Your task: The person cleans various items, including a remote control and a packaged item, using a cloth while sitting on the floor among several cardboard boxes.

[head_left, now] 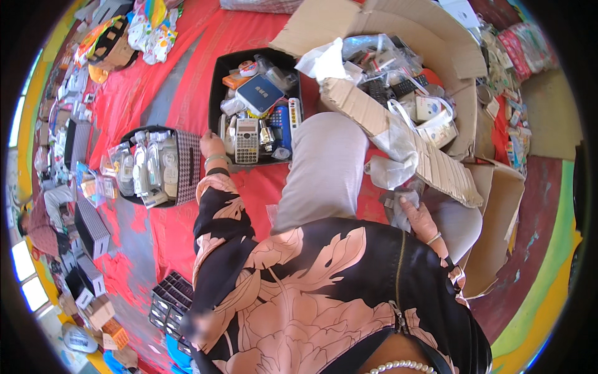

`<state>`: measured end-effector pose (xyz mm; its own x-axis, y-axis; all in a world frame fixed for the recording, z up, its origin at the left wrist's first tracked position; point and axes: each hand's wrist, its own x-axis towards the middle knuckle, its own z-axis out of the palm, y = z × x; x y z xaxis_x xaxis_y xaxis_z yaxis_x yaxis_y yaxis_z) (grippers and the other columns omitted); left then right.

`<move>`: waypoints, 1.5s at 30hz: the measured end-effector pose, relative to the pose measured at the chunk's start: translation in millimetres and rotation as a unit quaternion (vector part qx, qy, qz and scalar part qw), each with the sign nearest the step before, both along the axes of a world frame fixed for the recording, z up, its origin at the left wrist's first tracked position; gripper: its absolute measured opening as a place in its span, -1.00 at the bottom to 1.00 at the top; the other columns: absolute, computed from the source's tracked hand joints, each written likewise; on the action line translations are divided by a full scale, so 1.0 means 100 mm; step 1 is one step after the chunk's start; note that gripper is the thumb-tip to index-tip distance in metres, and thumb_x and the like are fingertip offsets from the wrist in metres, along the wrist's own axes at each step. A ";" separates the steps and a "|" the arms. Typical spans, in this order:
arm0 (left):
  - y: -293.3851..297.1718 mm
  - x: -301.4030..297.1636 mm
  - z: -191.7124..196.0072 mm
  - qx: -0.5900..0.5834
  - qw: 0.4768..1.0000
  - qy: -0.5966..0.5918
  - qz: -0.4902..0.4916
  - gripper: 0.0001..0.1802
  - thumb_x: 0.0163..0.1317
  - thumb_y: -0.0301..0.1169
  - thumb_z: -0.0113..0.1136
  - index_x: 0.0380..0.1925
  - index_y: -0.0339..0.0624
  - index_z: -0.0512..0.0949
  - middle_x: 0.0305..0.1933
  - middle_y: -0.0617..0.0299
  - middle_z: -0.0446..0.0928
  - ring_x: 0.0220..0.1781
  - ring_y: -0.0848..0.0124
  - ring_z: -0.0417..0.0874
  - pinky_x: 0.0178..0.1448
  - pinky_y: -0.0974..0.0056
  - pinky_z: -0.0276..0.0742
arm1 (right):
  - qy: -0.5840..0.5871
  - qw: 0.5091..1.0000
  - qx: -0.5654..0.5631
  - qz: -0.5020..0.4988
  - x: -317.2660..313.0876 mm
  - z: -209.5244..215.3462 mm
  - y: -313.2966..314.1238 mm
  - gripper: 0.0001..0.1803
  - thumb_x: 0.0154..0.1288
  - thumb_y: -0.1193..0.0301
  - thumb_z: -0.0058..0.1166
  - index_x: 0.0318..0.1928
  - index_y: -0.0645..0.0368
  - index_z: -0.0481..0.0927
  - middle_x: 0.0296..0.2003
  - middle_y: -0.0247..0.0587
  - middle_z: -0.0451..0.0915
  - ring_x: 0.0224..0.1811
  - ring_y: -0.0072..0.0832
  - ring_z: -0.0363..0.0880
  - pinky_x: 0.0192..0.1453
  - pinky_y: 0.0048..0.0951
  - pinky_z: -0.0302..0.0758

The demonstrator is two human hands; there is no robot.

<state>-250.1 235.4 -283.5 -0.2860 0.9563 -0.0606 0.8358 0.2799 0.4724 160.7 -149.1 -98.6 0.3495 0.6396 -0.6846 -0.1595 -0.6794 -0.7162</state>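
Observation:
My left hand [212,147] reaches forward to the left edge of a black tray [217,81] that holds calculators, a blue box and small packets; its fingers rest by the tray's near left corner, beside a grey calculator [246,141]. Whether it grips anything is hidden. My right hand [416,217] lies low on the right, pressed on crumpled clear plastic wrap [391,171] beside my raised knee in grey trousers [325,168]. A torn cardboard box [398,28] full of remotes and bagged gadgets stands just beyond it.
A patterned black basket [187,167] of bagged items sits left of the tray on the red cloth [180,68]. Small boxes and stacked packs line the far left. Flattened cardboard [498,230] lies at the right, more packets at the top right.

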 end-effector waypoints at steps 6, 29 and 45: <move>0.57 0.54 0.91 0.247 0.962 -0.050 -0.107 -0.65 0.26 -0.27 -0.09 -0.24 -0.34 0.56 -0.28 -0.13 0.57 -0.24 0.07 0.59 -0.05 0.14 0.47 | -0.236 0.938 0.013 0.253 0.01 0.24 0.00 -0.38 0.14 -0.03 0.07 0.01 0.22 0.40 -0.43 0.03 0.59 -0.30 -0.13 0.59 -0.18 -0.22 0.47; -0.02 6.34 0.59 -0.035 0.758 0.099 -0.644 -0.53 0.07 -0.11 0.10 -0.07 -0.14 0.51 -0.03 -0.05 0.50 0.03 0.04 0.49 0.13 0.08 0.37 | -0.415 0.830 0.059 0.369 0.46 0.14 -0.31 -0.74 0.21 0.32 -0.15 -0.16 0.18 0.43 -0.66 -0.09 0.50 -0.63 -0.24 0.55 -0.63 -0.26 0.43; -0.06 6.05 1.67 -0.237 0.647 -0.560 -0.461 -0.83 0.15 -0.37 0.19 -0.32 -0.20 0.49 -0.42 0.25 0.56 -0.41 0.46 0.58 -0.31 0.37 0.53 | -0.441 0.816 0.062 0.368 0.41 0.20 -0.37 -0.72 0.20 0.32 -0.12 -0.10 0.15 0.41 -0.72 -0.13 0.42 -0.69 -0.29 0.50 -0.64 -0.29 0.39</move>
